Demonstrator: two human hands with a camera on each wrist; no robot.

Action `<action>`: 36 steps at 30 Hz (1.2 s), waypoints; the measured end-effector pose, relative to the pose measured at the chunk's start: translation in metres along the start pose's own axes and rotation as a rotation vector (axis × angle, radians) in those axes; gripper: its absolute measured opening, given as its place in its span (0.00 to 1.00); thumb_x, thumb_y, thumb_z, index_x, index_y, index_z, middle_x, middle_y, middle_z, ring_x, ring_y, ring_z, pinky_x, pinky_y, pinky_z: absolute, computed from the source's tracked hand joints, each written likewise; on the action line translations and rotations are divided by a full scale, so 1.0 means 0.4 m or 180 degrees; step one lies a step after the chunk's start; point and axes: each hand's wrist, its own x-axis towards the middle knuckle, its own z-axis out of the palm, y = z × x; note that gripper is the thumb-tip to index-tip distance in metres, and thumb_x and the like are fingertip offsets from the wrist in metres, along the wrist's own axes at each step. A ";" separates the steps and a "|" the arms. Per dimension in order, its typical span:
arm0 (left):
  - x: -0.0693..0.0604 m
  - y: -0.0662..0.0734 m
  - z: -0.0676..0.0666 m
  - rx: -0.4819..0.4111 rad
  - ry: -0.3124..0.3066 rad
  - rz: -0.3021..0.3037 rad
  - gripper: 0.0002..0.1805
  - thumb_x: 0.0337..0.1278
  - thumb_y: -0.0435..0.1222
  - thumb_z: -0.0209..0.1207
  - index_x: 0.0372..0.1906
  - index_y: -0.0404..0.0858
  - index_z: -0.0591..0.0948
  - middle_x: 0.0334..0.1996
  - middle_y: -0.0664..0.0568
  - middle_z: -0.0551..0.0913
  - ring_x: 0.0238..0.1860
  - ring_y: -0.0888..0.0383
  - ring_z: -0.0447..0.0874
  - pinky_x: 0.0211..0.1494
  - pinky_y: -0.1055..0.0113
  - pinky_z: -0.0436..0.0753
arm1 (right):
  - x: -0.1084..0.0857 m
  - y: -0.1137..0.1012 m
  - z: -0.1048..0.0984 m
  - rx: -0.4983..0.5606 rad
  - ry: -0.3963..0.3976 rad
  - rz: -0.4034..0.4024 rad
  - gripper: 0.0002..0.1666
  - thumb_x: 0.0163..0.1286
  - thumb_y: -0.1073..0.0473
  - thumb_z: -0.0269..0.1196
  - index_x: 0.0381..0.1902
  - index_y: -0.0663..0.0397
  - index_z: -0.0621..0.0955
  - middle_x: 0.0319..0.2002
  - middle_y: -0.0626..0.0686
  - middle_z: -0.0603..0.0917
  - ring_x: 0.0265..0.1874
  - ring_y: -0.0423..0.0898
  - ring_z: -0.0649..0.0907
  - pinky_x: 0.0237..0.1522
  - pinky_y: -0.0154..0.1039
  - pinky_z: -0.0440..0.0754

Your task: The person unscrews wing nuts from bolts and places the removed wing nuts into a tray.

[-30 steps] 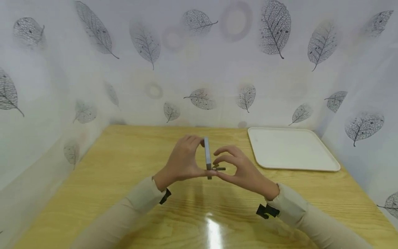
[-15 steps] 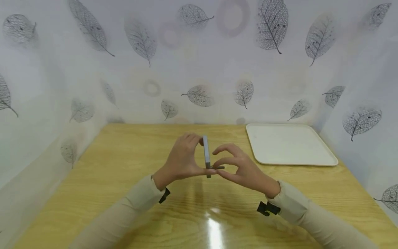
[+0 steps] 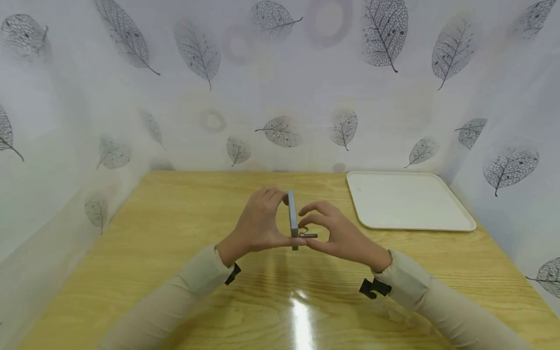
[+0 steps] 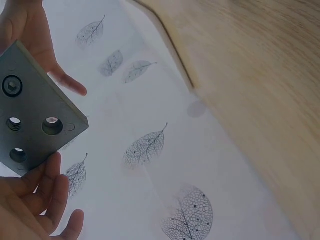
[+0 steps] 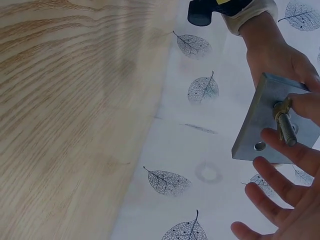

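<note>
A flat grey metal plate (image 3: 292, 211) stands on edge above the table. My left hand (image 3: 260, 223) grips it, thumb at the near end and fingers at the far end. Several round holes show in the plate in the left wrist view, one filled by the socket head of a bolt (image 4: 12, 86). The bolt's threaded shank (image 5: 287, 131) sticks out of the other face towards my right hand (image 3: 339, 233). On the shank near the plate sits a brass-coloured wing nut (image 5: 281, 111); my right thumb and index finger pinch it, other fingers spread.
A cream tray (image 3: 407, 201) lies at the back right of the wooden table (image 3: 175, 214). A leaf-patterned cloth (image 3: 280, 97) hangs behind the table and along its sides. Black straps (image 3: 375, 288) are on both wrists.
My right index finger has bent and shifted around the wing nut, whose wing shows at a different angle. The left hand and plate stay nearly still; the head view has tilted slightly.
</note>
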 end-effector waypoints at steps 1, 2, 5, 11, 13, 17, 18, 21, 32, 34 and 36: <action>0.000 0.000 0.000 0.0004 0.0004 0.0004 0.42 0.20 0.64 0.72 0.42 0.39 0.75 0.38 0.52 0.78 0.44 0.55 0.73 0.52 0.57 0.74 | 0.000 0.000 0.000 -0.0012 0.0005 -0.0013 0.13 0.55 0.58 0.70 0.39 0.47 0.81 0.50 0.52 0.77 0.52 0.49 0.75 0.52 0.50 0.75; 0.000 -0.001 0.000 0.0006 0.0009 0.0011 0.42 0.20 0.64 0.72 0.42 0.39 0.76 0.38 0.52 0.78 0.44 0.55 0.73 0.52 0.57 0.74 | 0.000 -0.001 -0.001 -0.0021 0.0013 -0.0018 0.13 0.55 0.57 0.70 0.39 0.47 0.81 0.50 0.52 0.77 0.52 0.49 0.75 0.52 0.50 0.74; 0.001 -0.001 -0.003 0.0016 0.0011 0.0023 0.42 0.21 0.65 0.71 0.42 0.39 0.76 0.38 0.52 0.78 0.44 0.55 0.73 0.52 0.57 0.74 | 0.000 -0.002 -0.002 -0.0097 0.0051 -0.0010 0.14 0.54 0.57 0.71 0.39 0.47 0.81 0.49 0.52 0.78 0.52 0.49 0.75 0.52 0.50 0.74; 0.001 -0.001 -0.006 0.0024 -0.0002 0.0013 0.43 0.21 0.65 0.71 0.43 0.40 0.76 0.38 0.53 0.78 0.44 0.55 0.73 0.51 0.58 0.73 | -0.002 -0.005 -0.009 -0.0214 0.0156 -0.0071 0.14 0.52 0.59 0.72 0.38 0.47 0.81 0.49 0.51 0.78 0.52 0.50 0.75 0.52 0.51 0.74; 0.000 -0.001 -0.005 0.0019 0.0005 0.0014 0.42 0.21 0.65 0.71 0.43 0.40 0.76 0.38 0.53 0.78 0.44 0.56 0.72 0.50 0.58 0.73 | -0.002 -0.007 -0.013 -0.0187 0.0195 -0.0131 0.13 0.53 0.59 0.71 0.37 0.47 0.81 0.49 0.51 0.78 0.52 0.49 0.75 0.52 0.51 0.74; -0.001 -0.003 -0.005 0.0020 0.0032 0.0019 0.41 0.21 0.64 0.71 0.42 0.41 0.75 0.37 0.54 0.77 0.43 0.56 0.72 0.49 0.60 0.72 | -0.002 -0.013 -0.018 -0.0139 0.0258 -0.0251 0.09 0.57 0.56 0.69 0.36 0.45 0.81 0.49 0.50 0.78 0.52 0.48 0.75 0.54 0.50 0.73; -0.002 -0.003 -0.005 0.0017 0.0039 0.0019 0.41 0.21 0.64 0.72 0.41 0.41 0.75 0.37 0.54 0.77 0.43 0.56 0.72 0.49 0.60 0.72 | -0.002 -0.015 -0.019 -0.0130 0.0266 -0.0278 0.08 0.58 0.55 0.68 0.36 0.45 0.81 0.49 0.50 0.78 0.53 0.48 0.74 0.55 0.50 0.72; -0.002 -0.003 -0.007 0.0005 0.0058 0.0026 0.41 0.20 0.64 0.72 0.42 0.41 0.75 0.37 0.54 0.77 0.44 0.56 0.72 0.50 0.59 0.73 | -0.006 -0.018 -0.021 -0.0146 0.0281 -0.0347 0.06 0.61 0.52 0.66 0.35 0.44 0.82 0.50 0.50 0.77 0.53 0.49 0.74 0.56 0.50 0.71; -0.003 -0.001 -0.004 0.0007 0.0042 0.0076 0.41 0.21 0.64 0.72 0.42 0.40 0.75 0.37 0.54 0.77 0.43 0.56 0.72 0.50 0.59 0.73 | -0.016 -0.017 -0.019 -0.0143 0.0259 -0.0475 0.15 0.67 0.44 0.56 0.33 0.45 0.84 0.49 0.51 0.79 0.52 0.48 0.76 0.54 0.48 0.74; -0.003 0.001 -0.004 -0.0001 0.0030 0.0095 0.42 0.21 0.64 0.72 0.42 0.40 0.76 0.37 0.54 0.77 0.43 0.56 0.72 0.50 0.59 0.73 | -0.013 -0.014 -0.020 -0.0112 0.0272 -0.0507 0.17 0.68 0.43 0.55 0.34 0.47 0.83 0.47 0.51 0.79 0.51 0.48 0.77 0.53 0.47 0.74; -0.002 0.004 -0.005 -0.0010 0.0015 0.0115 0.42 0.21 0.65 0.71 0.43 0.40 0.76 0.38 0.54 0.77 0.43 0.57 0.72 0.51 0.59 0.73 | -0.010 -0.011 -0.020 -0.0092 0.0276 -0.0559 0.16 0.67 0.45 0.58 0.37 0.49 0.83 0.46 0.51 0.80 0.49 0.48 0.78 0.53 0.46 0.75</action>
